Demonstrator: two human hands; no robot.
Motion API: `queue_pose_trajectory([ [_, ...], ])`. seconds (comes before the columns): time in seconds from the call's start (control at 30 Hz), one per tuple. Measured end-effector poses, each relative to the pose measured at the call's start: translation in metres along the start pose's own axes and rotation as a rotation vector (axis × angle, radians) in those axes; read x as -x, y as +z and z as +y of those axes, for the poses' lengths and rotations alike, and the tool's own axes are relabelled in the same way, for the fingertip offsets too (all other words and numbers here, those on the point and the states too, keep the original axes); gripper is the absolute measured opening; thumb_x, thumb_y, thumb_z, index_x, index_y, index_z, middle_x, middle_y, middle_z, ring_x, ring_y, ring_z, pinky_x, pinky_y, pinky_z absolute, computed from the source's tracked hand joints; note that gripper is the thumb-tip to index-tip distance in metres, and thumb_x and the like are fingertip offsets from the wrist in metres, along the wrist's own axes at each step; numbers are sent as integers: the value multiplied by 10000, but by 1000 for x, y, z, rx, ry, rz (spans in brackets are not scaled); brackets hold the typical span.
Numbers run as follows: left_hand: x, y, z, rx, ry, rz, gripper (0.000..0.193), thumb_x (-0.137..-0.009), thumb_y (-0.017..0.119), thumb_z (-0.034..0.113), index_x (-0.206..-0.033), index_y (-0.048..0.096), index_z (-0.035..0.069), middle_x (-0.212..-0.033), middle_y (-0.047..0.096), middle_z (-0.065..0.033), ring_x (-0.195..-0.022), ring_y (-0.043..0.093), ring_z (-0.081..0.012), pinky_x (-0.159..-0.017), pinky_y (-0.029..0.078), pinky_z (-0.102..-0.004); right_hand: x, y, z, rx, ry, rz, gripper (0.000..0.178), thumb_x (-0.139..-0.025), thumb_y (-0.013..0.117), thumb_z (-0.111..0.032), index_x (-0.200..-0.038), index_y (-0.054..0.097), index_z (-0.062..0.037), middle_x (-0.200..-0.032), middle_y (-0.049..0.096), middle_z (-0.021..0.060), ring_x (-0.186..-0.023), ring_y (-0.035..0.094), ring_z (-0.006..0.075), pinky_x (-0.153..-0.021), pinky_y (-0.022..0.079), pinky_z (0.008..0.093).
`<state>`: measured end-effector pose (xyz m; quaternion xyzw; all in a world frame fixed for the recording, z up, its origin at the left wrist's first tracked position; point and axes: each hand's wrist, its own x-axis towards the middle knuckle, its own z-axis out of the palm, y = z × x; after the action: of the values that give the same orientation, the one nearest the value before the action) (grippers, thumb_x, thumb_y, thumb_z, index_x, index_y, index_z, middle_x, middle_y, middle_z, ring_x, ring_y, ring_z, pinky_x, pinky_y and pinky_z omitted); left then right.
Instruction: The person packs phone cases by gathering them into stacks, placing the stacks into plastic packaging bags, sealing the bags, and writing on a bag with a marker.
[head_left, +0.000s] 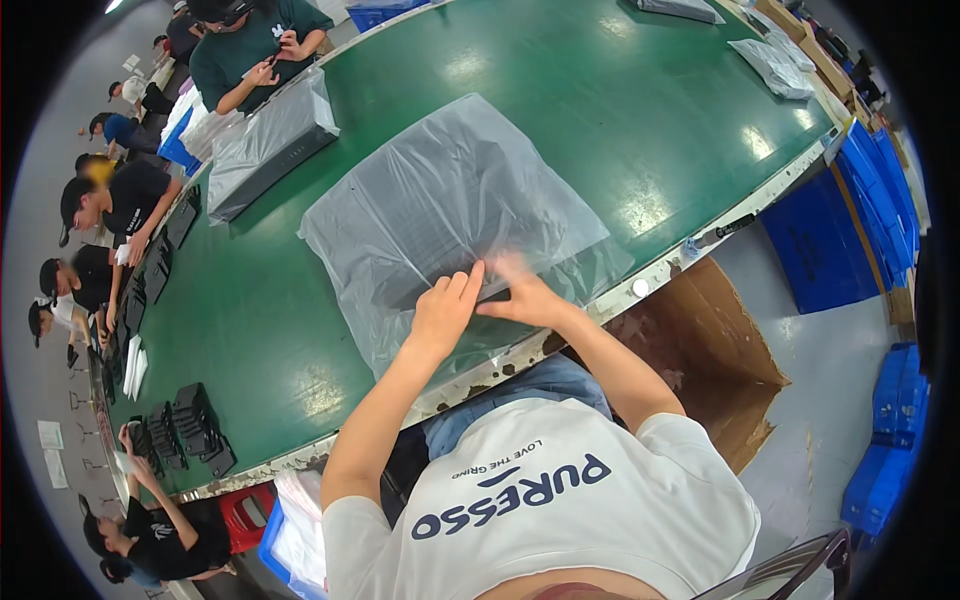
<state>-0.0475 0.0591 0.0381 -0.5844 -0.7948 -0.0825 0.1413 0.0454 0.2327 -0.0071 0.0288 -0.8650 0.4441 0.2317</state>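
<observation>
In front of me on the green table lies a large clear plastic bag (520, 195) with a dark box-shaped thing inside; the film blurs its details. Creases in the film run together toward my fingertips at the near edge. My left hand (447, 312) has its fingers pressed together on the gathered film. Beside it, my right hand (527, 297) is at the bag's near side, thumb pointing toward the left hand. Motion smears its fingers, so its grip is unclear. Loose film spreads below both hands.
A bagged grey box (275, 145) stands farther left, near a co-worker (255, 55) handling something small. Several black parts (190, 425) lie at the table's left end. Flat plastic bags (775, 68) lie far right. An open cardboard box (715, 350) and blue bins (830, 235) stand to the right.
</observation>
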Motion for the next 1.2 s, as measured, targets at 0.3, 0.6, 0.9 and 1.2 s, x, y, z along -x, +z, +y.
queue_pose_trajectory([
  [0.3,-11,48,-5,-259,-15,-118,773,-816,575,98,-1531,341,274,-771,532,-28,-537,614,-172,-492,536,-327,7,-55,82,-1268,773,834,250,-1026,466,-223,-1058,599,-13,-1058,651,114,-1059,635,263,-955,507,430],
  [0.6,-39,67,-15,-249,-75,-245,775,-831,565,92,-1534,324,314,-699,615,-68,-500,635,-236,-477,546,-391,29,-109,18,209,77,-374,56,-829,686,-90,-878,690,-62,-949,648,53,-929,625,251,-785,502,357],
  [0.9,-61,51,-21,-151,-87,-406,778,-842,552,81,-1542,307,316,-716,664,-130,-585,681,-274,-575,568,-414,28,-121,25,427,-27,-603,195,-788,728,-140,-888,601,-30,-863,592,107,-788,652,346,-682,519,436],
  [1.2,-72,47,-31,-10,-165,-462,788,-814,530,117,-1537,305,336,-764,685,-159,-697,685,-348,-708,553,-483,21,-152,-57,102,4,-574,115,-764,639,-95,-800,547,-37,-782,565,122,-686,585,343,-587,465,425],
])
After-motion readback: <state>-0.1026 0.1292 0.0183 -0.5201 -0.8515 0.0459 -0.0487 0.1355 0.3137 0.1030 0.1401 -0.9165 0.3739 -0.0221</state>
